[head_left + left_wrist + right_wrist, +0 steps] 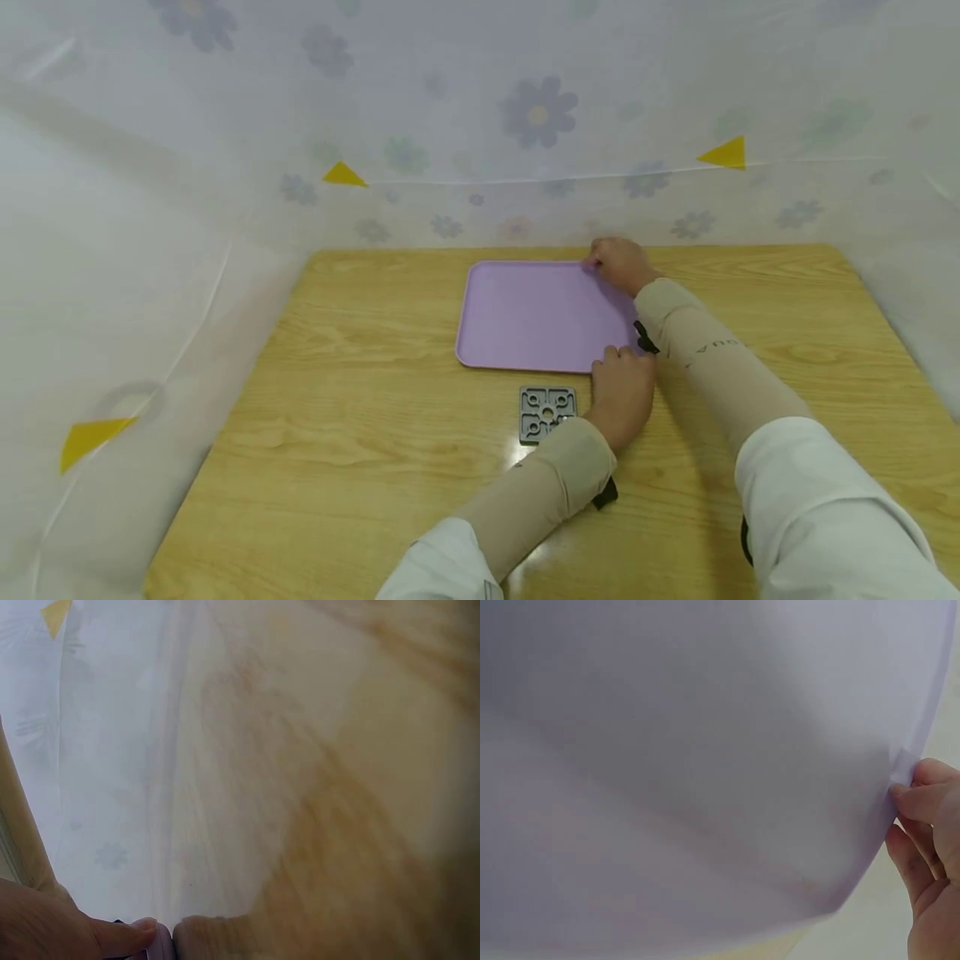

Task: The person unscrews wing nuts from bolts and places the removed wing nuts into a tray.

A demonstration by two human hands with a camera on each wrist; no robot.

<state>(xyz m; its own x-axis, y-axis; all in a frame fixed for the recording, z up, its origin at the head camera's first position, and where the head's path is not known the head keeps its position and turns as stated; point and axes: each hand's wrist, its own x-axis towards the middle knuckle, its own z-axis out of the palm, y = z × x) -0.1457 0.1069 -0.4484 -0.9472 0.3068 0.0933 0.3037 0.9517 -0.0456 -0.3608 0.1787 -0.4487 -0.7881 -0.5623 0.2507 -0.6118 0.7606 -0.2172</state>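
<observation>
A flat lilac tray (536, 317) with a raised rim lies toward the far side of the wooden table. At its far right corner my right hand (622, 265) pinches the rim between thumb and fingers, and the right wrist view shows that grip on the tray (705, 787) from close by. My left hand (624, 398) grips the near right corner; in the left wrist view the thumb presses the tray's edge (159, 941). Just in front of the tray, beside my left wrist, sits a grey square plate (536, 414) with round holes and slots, partly covered by the sleeve.
The wooden table (337, 400) extends to both sides of the tray. Behind it hangs a pale flower-patterned sheet (450, 108), which also runs down the left and right sides. Yellow triangular markers (723, 154) are stuck on the sheet.
</observation>
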